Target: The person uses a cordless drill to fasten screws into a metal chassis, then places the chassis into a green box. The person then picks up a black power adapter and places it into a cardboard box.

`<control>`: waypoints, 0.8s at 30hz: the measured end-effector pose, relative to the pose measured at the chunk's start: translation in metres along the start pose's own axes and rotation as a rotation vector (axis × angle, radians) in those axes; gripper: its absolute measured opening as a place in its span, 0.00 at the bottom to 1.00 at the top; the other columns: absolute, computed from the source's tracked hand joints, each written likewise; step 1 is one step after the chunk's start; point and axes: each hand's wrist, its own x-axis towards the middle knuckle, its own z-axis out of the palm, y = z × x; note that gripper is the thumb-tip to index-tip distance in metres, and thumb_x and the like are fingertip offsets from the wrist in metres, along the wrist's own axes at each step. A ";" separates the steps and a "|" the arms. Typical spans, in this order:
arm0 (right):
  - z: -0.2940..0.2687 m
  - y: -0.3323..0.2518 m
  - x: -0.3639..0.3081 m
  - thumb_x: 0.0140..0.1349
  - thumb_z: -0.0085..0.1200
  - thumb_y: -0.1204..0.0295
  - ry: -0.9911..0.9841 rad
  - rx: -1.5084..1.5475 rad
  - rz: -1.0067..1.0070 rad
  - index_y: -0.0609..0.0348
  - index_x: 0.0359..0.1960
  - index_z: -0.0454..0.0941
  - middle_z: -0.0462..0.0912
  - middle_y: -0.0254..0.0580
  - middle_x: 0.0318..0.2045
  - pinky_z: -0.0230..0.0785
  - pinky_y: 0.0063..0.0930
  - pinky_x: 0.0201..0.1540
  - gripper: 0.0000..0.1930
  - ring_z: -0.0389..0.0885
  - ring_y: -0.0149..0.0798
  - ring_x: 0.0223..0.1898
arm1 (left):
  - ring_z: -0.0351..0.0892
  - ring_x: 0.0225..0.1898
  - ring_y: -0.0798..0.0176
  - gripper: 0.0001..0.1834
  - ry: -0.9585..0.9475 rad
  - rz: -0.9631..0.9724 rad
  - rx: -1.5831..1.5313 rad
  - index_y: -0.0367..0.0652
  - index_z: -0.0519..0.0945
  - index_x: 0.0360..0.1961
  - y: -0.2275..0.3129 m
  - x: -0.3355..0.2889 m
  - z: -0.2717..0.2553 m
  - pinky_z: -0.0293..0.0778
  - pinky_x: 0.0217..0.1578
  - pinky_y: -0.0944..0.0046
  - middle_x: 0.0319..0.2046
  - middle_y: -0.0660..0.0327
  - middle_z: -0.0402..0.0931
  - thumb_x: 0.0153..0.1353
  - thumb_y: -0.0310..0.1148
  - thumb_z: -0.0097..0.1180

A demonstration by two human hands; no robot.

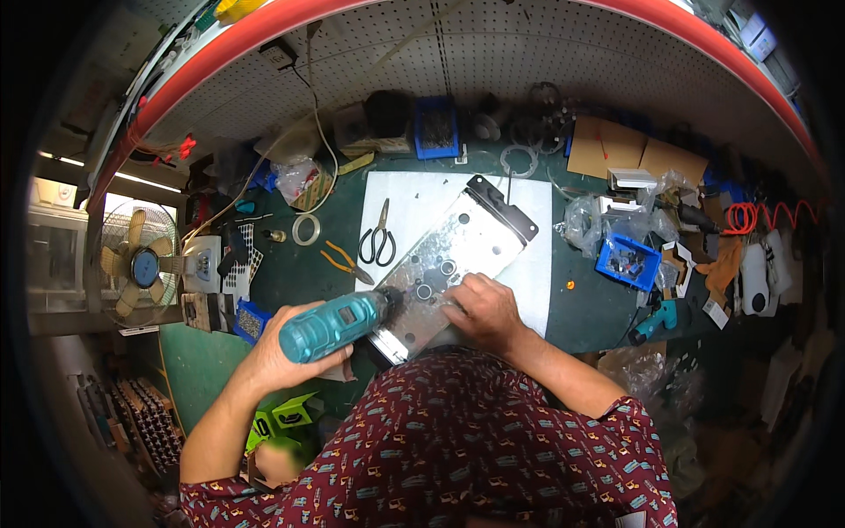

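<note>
My left hand is wrapped round a teal power drill, whose dark chuck reaches over the near left end of a shiny metal plate. The plate lies slantwise, with a black bracket at its far end and ring-shaped holes near its middle. My right hand rests at the plate's near right edge with its fingers curled together; what they hold, if anything, is hidden. Under the plate is a white mat. Scissors with black handles and orange-handled pliers lie left of the plate.
A blue bin of small parts and a second teal tool stand at the right. Another blue bin is at the back. A fan and a tape roll are on the left. Cardboard leans at the back right.
</note>
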 end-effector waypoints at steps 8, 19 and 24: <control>0.003 0.004 0.002 0.58 0.68 0.71 0.092 -0.018 -0.038 0.59 0.36 0.82 0.79 0.43 0.30 0.76 0.41 0.35 0.09 0.82 0.48 0.33 | 0.91 0.37 0.58 0.21 -0.013 -0.037 0.013 0.40 0.88 0.46 -0.005 -0.005 0.029 0.84 0.43 0.59 0.35 0.53 0.90 0.59 0.42 0.78; 0.006 0.008 0.000 0.60 0.63 0.74 0.083 -0.001 -0.014 0.58 0.36 0.80 0.77 0.42 0.31 0.76 0.43 0.39 0.06 0.82 0.48 0.36 | 0.90 0.32 0.65 0.16 -0.065 -0.086 0.014 0.38 0.88 0.46 0.008 0.009 0.034 0.83 0.37 0.62 0.30 0.56 0.89 0.64 0.38 0.74; 0.006 0.009 0.000 0.60 0.63 0.73 0.087 0.000 -0.013 0.58 0.35 0.80 0.76 0.42 0.31 0.76 0.43 0.39 0.05 0.81 0.47 0.36 | 0.91 0.32 0.66 0.15 -0.073 -0.123 -0.029 0.37 0.87 0.46 0.015 0.012 0.032 0.84 0.38 0.63 0.31 0.55 0.90 0.65 0.36 0.74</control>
